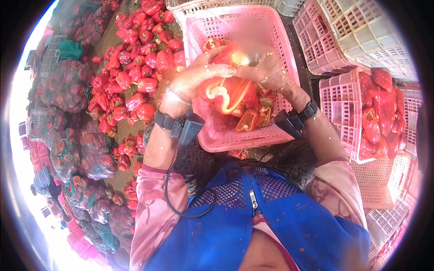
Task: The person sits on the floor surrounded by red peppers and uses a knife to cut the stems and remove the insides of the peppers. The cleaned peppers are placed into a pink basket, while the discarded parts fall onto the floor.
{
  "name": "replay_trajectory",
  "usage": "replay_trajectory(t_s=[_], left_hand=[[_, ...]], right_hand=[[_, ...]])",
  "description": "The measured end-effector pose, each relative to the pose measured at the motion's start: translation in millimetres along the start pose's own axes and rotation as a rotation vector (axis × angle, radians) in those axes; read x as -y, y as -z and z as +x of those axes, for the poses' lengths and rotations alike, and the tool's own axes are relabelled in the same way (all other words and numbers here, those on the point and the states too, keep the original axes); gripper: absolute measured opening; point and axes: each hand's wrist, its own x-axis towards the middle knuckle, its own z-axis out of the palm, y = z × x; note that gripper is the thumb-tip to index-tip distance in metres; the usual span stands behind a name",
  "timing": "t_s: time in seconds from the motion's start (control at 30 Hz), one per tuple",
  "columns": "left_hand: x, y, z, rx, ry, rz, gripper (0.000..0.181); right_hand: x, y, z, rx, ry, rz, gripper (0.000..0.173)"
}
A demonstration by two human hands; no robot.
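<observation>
Over the pink plastic crate (217,144), my left hand (195,74) is closed around a red bell pepper (223,57), its thumb lying across the near side. The pepper's pale inner flesh shows at the end facing my right hand (269,73). My right hand's fingers bend in against that end. A blurred greyish patch lies by those fingers, and I cannot tell whether it is a tool. Below both hands, cut pepper pieces (249,120) rest in the crate, some with ribs and hollow insides showing. A large opened pepper (220,95) lies on top of them.
Whole red bell peppers (135,74) are heaped on the floor to the left. Beyond them stand filled mesh sacks (66,84). To the right, a crate (340,108) holds red pepper pieces (381,115), near stacked pale crates (369,30). A cable (168,189) hangs by my left arm.
</observation>
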Motion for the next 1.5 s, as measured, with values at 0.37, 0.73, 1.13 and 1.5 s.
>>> replay_trajectory(t_s=[0.37, 0.73, 1.13, 1.5], left_hand=[[9, 15, -1, 0.06, -0.061, -0.061, 0.07], [20, 14, 7, -0.154, -0.058, 0.27, 0.081], [-60, 140, 10, -0.701, -0.295, 0.356, 0.02], [57, 371, 31, -0.954, 0.203, 1.388, 0.054]], right_hand=[[7, 0, 11, -0.036, -0.376, 0.561, 0.029], [-46, 56, 24, -0.077, 0.213, -1.259, 0.028], [72, 102, 96, 0.031, 0.139, -0.158, 0.041], [8, 31, 30, -0.193, -0.499, -0.04, 0.038]])
